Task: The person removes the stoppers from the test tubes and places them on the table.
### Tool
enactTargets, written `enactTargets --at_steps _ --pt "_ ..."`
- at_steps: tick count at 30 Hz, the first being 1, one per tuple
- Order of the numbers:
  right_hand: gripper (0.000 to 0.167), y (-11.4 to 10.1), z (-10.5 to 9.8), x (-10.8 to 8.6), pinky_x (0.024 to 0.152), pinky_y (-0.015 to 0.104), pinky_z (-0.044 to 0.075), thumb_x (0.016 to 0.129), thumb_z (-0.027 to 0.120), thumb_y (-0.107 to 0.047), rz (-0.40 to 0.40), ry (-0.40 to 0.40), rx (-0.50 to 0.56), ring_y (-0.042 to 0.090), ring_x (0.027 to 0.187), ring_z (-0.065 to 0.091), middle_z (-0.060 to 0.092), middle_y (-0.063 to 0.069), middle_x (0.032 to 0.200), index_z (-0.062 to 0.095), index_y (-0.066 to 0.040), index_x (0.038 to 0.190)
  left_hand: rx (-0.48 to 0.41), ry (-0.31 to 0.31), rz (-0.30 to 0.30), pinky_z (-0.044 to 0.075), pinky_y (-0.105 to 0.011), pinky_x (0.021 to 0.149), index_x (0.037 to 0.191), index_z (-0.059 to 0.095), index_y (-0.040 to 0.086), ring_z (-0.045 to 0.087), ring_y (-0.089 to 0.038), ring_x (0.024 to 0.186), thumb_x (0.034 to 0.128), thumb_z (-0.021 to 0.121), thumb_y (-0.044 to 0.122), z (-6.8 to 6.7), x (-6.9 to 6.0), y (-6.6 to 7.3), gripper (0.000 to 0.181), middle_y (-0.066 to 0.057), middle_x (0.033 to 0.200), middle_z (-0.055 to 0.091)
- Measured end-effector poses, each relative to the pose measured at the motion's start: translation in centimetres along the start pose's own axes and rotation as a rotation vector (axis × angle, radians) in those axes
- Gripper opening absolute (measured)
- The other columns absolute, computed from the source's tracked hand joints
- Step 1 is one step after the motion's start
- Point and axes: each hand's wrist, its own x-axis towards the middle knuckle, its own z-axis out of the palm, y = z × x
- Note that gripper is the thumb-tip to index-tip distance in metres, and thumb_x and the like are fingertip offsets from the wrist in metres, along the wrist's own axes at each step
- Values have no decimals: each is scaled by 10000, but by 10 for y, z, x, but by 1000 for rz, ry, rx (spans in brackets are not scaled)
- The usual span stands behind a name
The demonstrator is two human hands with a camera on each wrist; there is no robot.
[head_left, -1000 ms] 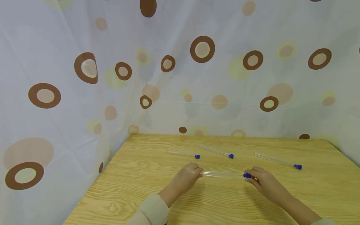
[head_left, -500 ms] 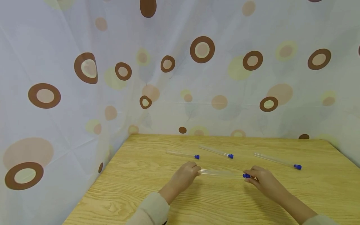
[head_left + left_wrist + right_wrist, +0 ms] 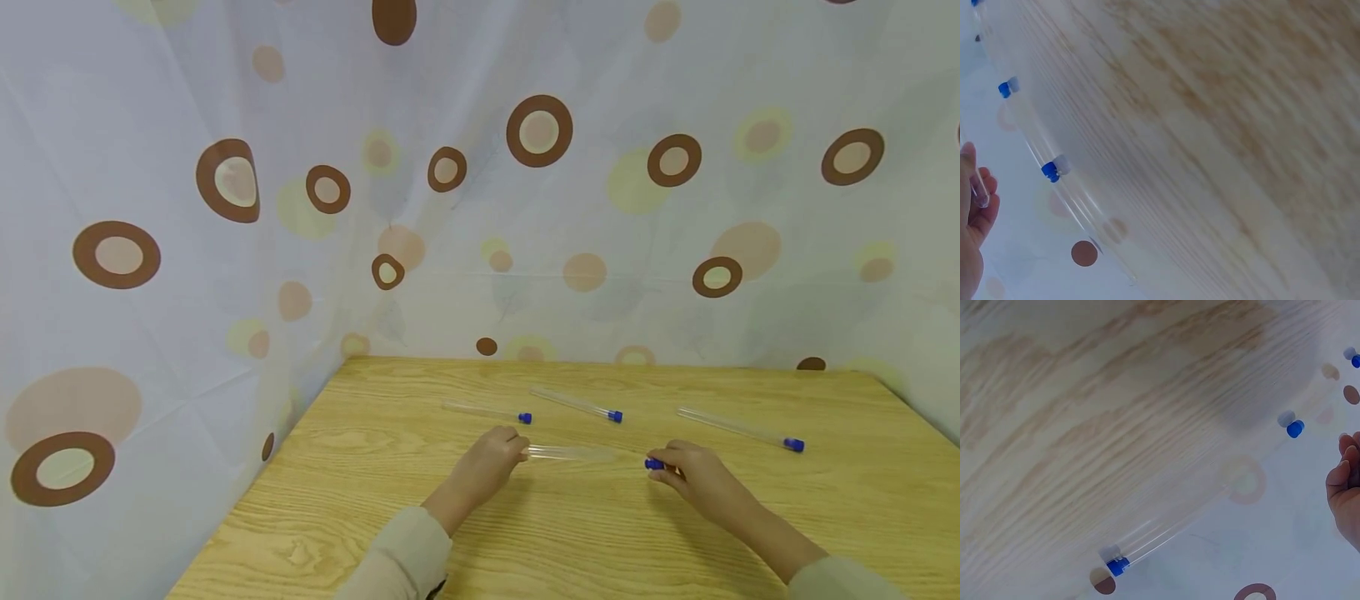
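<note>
My left hand [image 3: 486, 468] pinches a clear test tube [image 3: 568, 452] near one end and holds it roughly level above the table. In the left wrist view its rounded end [image 3: 982, 199] shows beside the fingers. To the right, my right hand [image 3: 705, 482] pinches a small blue cap [image 3: 655, 464] between thumb and fingers. A gap lies between the tube's faint right end and the cap. The right wrist view shows only part of that hand [image 3: 1346, 487] at the edge; the cap is out of sight there.
Three capped test tubes lie farther back on the wooden table [image 3: 360, 483]: a left one [image 3: 483, 410], a middle one [image 3: 573, 402] and a right one [image 3: 735, 427]. A patterned curtain [image 3: 585, 208] hangs behind the table and along its left side.
My left hand has moved slightly left and away from me with the test tube. The gap between the tube and the cap has widened. My right hand has barely moved.
</note>
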Motion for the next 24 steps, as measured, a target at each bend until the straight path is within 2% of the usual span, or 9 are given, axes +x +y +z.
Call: enactTargets --at_steps 8,16,24 --pt "206 2 4 10 473 164 364 801 668 -55 6 49 -5 -22 599 346 539 -30 735 675 67 967 -9 -60 -31 505 -101 727 967 666 72 613 -94 797 872 623 160 3 2 -3 136 -3 859 640" --pt "169 4 10 16 483 171 371 806 668 -54 8 23 -12 6 618 370 549 -17 738 681 54 934 24 -64 -44 507 -98 718 937 661 83 619 -89 787 864 634 168 7 5 -5 115 5 850 646" --pt "196 7 15 20 495 168 421 794 673 -35 16 9 -17 14 632 426 569 3 741 673 89 946 -30 -83 -81 511 -104 707 927 661 61 617 -109 775 857 638 149 17 6 -7 115 -17 831 630"
